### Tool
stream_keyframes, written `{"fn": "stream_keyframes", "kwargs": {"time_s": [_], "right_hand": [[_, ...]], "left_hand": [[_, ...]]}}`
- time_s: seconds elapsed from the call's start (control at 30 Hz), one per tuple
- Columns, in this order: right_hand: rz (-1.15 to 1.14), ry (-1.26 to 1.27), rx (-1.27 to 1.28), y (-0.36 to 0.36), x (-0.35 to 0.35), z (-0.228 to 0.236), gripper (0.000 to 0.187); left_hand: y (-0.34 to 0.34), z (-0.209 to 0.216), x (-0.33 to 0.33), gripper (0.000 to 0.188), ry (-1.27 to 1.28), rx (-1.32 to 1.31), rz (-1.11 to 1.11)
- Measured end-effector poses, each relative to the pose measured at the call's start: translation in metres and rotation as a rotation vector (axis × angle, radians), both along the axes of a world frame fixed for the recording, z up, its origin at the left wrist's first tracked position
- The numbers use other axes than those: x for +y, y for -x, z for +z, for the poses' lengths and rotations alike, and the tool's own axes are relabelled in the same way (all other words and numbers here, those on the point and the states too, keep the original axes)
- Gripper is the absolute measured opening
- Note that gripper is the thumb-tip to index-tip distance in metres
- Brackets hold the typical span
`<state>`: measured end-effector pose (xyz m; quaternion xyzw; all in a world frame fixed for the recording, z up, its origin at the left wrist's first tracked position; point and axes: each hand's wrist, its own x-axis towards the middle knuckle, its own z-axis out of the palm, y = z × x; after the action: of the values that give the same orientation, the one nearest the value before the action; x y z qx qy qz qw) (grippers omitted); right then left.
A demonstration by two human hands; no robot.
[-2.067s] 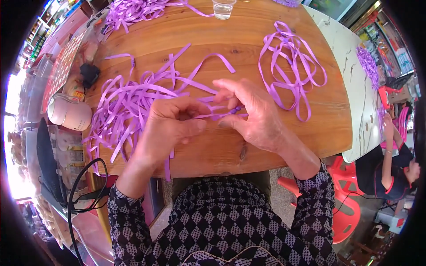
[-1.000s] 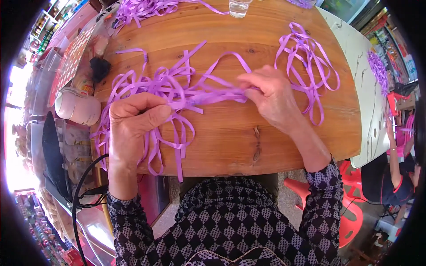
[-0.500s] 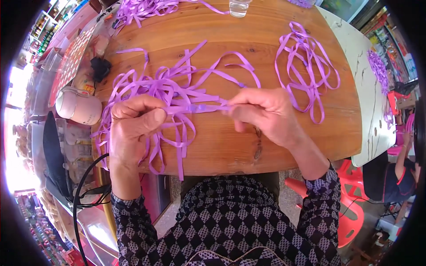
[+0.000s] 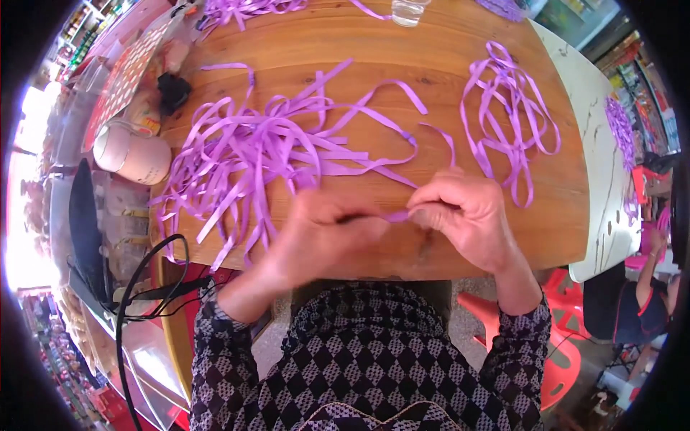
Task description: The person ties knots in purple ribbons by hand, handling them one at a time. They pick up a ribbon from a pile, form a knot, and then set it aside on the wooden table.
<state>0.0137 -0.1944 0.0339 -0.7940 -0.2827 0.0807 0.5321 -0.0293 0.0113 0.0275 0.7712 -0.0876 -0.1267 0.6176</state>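
Observation:
Above the near edge of the wooden table, a short stretch of purple ribbon [image 4: 396, 216] runs between my two hands. My right hand [image 4: 471, 219] pinches it between thumb and curled fingers, and a loose end rises behind that hand. My left hand [image 4: 323, 233], smeared by motion, has its fingers closed at the ribbon's other side; its fingertips are blurred. Just beyond my left hand lies a tangled heap of purple ribbons [image 4: 266, 147], some with small darker purple joints. To the right of my right hand, a looser bundle of looped purple ribbon [image 4: 509, 118] rests on the table.
The wooden table [image 4: 402, 57] carries another purple pile [image 4: 248, 8] and a glass of water [image 4: 408, 12] at the far side. A pink lidded container [image 4: 133, 154] stands left, near a black cable [image 4: 122, 337]. Red plastic chairs [image 4: 560, 373] and another person [image 4: 640, 309] are at right.
My left hand has moved right and nearer to me, close to my right hand. The ribbon stretch showing between them is shorter. My right hand has shifted slightly right and nearer.

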Motion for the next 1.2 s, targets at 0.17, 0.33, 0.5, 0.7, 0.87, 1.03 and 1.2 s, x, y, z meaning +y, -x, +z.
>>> {"fn": "stream_keyframes", "kwargs": {"time_s": [0.17,0.33,0.5,0.7,0.87,1.03,1.2], "right_hand": [[-0.074,-0.039,-0.014,-0.005,-0.015,-0.008,0.007],[-0.209,-0.139,0.082,0.001,-0.013,-0.019,0.008],[-0.120,0.095,-0.590,0.019,0.003,-0.029,0.014],[-0.138,0.163,-0.866,0.029,0.008,-0.009,0.026],[-0.173,0.004,-0.657,0.025,0.007,-0.016,0.017],[-0.237,-0.250,-0.096,0.043,0.016,-0.023,0.010],[-0.325,-0.685,0.427,0.052,0.029,-0.025,0.011]], "left_hand": [[-0.006,0.000,0.022,0.012,0.320,0.328,0.171],[-0.008,-0.017,0.025,0.016,0.872,0.318,0.213],[-0.009,0.000,0.000,0.042,0.854,0.270,0.065],[0.006,-0.001,-0.011,0.040,0.400,0.220,-0.005],[0.012,-0.003,-0.019,0.020,0.370,0.294,-0.008],[0.016,-0.004,-0.019,0.016,0.166,0.131,0.009],[0.021,-0.006,-0.026,0.019,-0.195,-0.333,0.101]]}}
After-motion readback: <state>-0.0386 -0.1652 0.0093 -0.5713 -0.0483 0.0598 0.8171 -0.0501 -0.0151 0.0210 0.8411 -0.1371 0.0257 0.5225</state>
